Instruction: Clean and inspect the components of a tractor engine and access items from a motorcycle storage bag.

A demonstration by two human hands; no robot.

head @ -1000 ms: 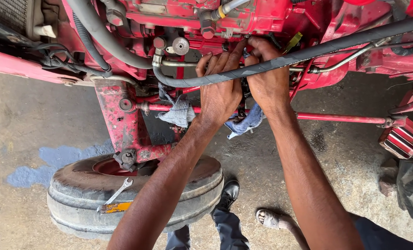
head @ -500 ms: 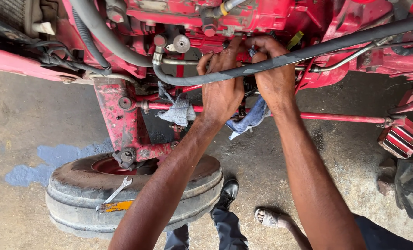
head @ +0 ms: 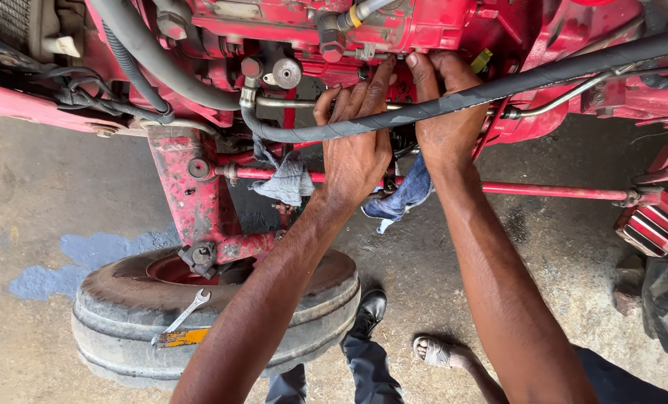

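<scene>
Both my hands reach under a red tractor engine (head: 424, 26), behind a black hose (head: 543, 75) that crosses in front of them. My left hand (head: 356, 146) lies flat against the engine with its fingers spread and pointing up, holding nothing. My right hand (head: 446, 112) presses its fingers on the engine's underside just to the right. A blue rag (head: 405, 194) hangs from under the right palm; whether the hand grips it is hidden.
A grey rag (head: 285, 179) hangs on the red tie rod (head: 558, 191). A worn front tyre (head: 124, 299) stands at lower left with a silver spanner (head: 182, 316) lying on it. My feet, a black shoe (head: 369, 308) and a sandal (head: 432, 350), stand on the concrete floor (head: 57, 194).
My left hand's fingers have stretched a little higher against the engine. The right hand has stayed in about the same spot, and the blue rag has barely moved.
</scene>
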